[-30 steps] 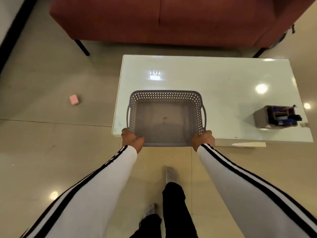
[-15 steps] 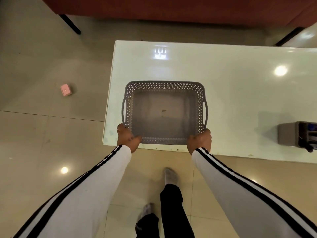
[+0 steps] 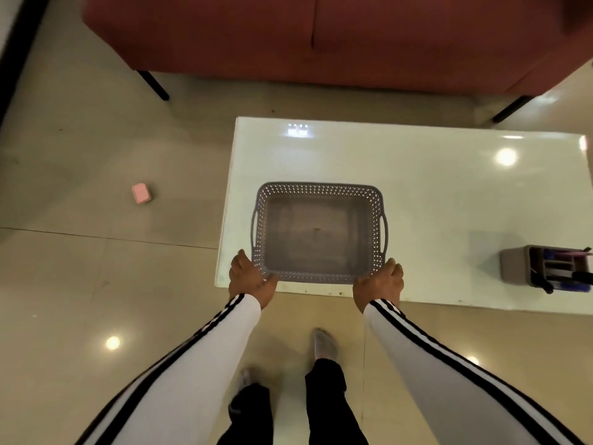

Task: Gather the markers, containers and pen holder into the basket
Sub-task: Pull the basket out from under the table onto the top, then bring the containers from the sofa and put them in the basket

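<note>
Both arms stretched forward and down in white sleeves with black stripes. Left hand (image 3: 252, 281) clasped on the near left corner of the basket (image 3: 321, 191), thumb over the rim, grip closed on it. Right hand (image 3: 378, 284) wrapped round the near right corner likewise, grip closed on the basket wall.

Basket grey, perforated round the rim, resting at the near left part of the white surface (image 3: 417, 175), near edge almost flush with the surface's edge. Nothing inside but a small dark speck on the floor of it. Long axis running left to right, a handle at each short end.

Pen holder (image 3: 516, 264) grey, lying on its side well to the right of the basket, near the frame's edge, opening pointing right. Markers (image 3: 564, 277) inside, dark and blue ends showing, long axes left to right; number cannot be told.

Pink block (image 3: 141, 193) on the floor, far left. Red sofa (image 3: 321, 36) beyond the surface.
</note>
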